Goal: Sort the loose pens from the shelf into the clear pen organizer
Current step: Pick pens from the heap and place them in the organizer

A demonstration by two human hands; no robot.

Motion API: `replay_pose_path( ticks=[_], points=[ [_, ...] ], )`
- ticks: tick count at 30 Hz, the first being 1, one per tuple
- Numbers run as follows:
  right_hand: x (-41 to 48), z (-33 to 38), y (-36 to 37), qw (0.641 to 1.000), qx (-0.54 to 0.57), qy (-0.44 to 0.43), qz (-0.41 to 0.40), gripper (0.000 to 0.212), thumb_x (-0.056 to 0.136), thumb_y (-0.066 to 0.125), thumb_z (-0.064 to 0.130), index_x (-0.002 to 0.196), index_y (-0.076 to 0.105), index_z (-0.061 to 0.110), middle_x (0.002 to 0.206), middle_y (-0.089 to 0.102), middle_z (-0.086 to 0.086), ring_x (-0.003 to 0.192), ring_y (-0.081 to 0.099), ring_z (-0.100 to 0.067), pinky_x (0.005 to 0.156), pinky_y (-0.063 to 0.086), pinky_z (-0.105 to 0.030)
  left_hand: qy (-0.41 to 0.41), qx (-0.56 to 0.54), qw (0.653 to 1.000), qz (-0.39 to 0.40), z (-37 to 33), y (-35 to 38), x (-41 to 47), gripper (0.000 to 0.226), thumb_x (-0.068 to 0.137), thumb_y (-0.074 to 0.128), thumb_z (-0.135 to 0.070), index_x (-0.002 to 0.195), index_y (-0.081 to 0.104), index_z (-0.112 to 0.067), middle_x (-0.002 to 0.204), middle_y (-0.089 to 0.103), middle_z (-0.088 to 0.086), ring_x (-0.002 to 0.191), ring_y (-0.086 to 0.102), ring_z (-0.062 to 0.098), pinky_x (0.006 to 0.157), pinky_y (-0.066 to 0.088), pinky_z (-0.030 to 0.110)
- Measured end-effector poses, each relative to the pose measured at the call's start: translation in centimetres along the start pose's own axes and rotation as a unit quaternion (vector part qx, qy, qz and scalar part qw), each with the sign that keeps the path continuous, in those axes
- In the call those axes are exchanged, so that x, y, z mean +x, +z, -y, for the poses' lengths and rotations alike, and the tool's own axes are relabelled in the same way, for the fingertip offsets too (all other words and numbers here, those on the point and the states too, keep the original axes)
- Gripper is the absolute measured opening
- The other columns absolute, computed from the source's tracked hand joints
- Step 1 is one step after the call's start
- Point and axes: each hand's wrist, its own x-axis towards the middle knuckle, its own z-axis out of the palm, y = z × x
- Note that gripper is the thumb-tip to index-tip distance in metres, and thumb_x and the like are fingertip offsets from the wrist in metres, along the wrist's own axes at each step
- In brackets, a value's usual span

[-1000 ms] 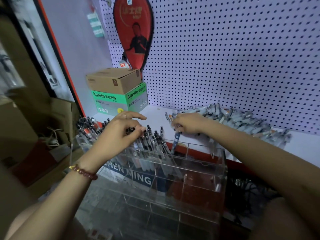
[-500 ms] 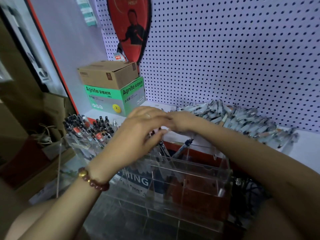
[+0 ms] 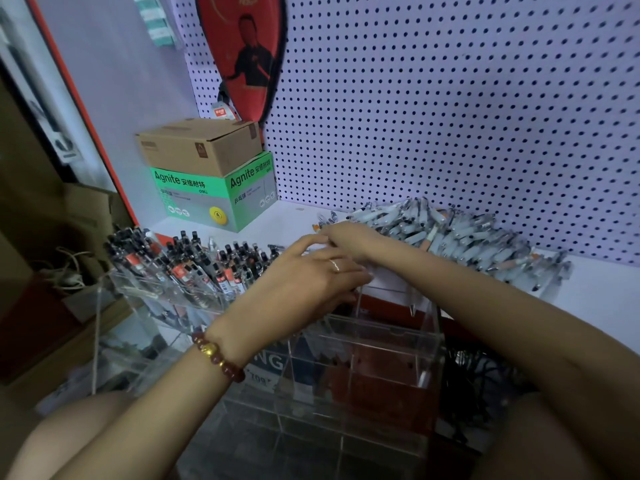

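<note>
Your left hand [image 3: 311, 278] lies over the back row of the clear organizer [image 3: 381, 344] with its fingers stretched out nearly straight and relaxed, a ring [image 3: 335, 265] on one of them and a bead bracelet [image 3: 218, 355] at the wrist. Your right hand [image 3: 346, 237] is just behind it, at the left end of the heap of loose pens [image 3: 467, 237] on the white shelf [image 3: 284, 220]. Its fingers are hidden, so I cannot tell whether it grips anything. The organizer's left compartments are packed with upright pens [image 3: 194, 265]. Further back, a cardboard box [image 3: 201, 147] sits on a green box [image 3: 214, 195] against the pegboard [image 3: 450, 98].
</note>
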Motion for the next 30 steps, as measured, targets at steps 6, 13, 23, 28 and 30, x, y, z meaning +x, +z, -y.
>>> replay_pose_path(
  ticks=[6, 13, 23, 28, 30],
  points=[
    [-2.6, 1.0, -2.1, 0.998, -0.047, 0.018, 0.030, 0.023, 0.084, 0.056, 0.007, 0.067, 0.049, 0.019, 0.069, 0.052, -0.001, 0.065, 0.052, -0.022, 0.054, 0.038, -0.026, -0.099, -0.034, 0.994, -0.042, 2.3, -1.6, -1.7, 0.029, 0.086, 0.050, -0.042, 0.097, 0.068, -0.022, 0.105, 0.067, -0.004, 0.097, 0.062, 0.018, 0.084, 0.041, 0.032],
    [-3.5, 0.3, -4.4, 0.988, 0.143, 0.036, -0.052, 0.015, 0.084, 0.058, 0.010, 0.099, 0.062, 0.013, 0.073, 0.064, -0.004, 0.057, 0.059, -0.018, 0.055, 0.043, -0.025, -0.183, -0.134, 0.972, -0.053, 2.4, -1.7, -2.7, 0.034, 0.089, 0.038, -0.055, 0.079, 0.056, -0.027, 0.089, 0.063, -0.013, 0.069, 0.062, 0.010, 0.063, 0.048, 0.033],
    [-7.8, 2.9, -10.9, 0.927, 0.372, 0.017, -0.041, 0.017, 0.090, 0.063, 0.021, 0.097, 0.064, 0.006, 0.067, 0.051, 0.003, 0.058, 0.043, -0.009, 0.053, 0.036, -0.016, -0.347, -0.392, 0.834, -0.174, 3.4, -3.4, -0.6, 0.039, 0.097, 0.046, -0.038, 0.131, 0.052, -0.019, 0.131, 0.055, -0.008, 0.120, 0.050, 0.005, 0.101, 0.039, 0.019],
    [-8.3, 5.9, -10.9, 0.937, 0.346, -0.049, -0.011, 0.017, 0.087, 0.068, 0.019, 0.101, 0.070, 0.009, 0.081, 0.066, -0.006, 0.071, 0.056, -0.007, 0.070, 0.044, -0.023, -0.382, -0.559, 0.715, -0.172, 3.8, -4.3, 2.9, 0.032, 0.103, 0.035, -0.033, 0.114, 0.060, -0.016, 0.121, 0.063, 0.014, 0.109, 0.062, 0.023, 0.102, 0.045, 0.040],
    [-8.3, 6.2, -10.0, 0.938, 0.341, -0.066, -0.005, 0.019, 0.085, 0.069, 0.013, 0.102, 0.070, 0.004, 0.087, 0.067, -0.008, 0.072, 0.058, -0.001, 0.075, 0.046, -0.019, -0.384, -0.575, 0.693, -0.204, 3.4, -4.3, 3.4, 0.028, 0.104, 0.034, -0.022, 0.098, 0.061, -0.015, 0.110, 0.067, 0.014, 0.086, 0.065, 0.023, 0.087, 0.050, 0.040]
  ],
)
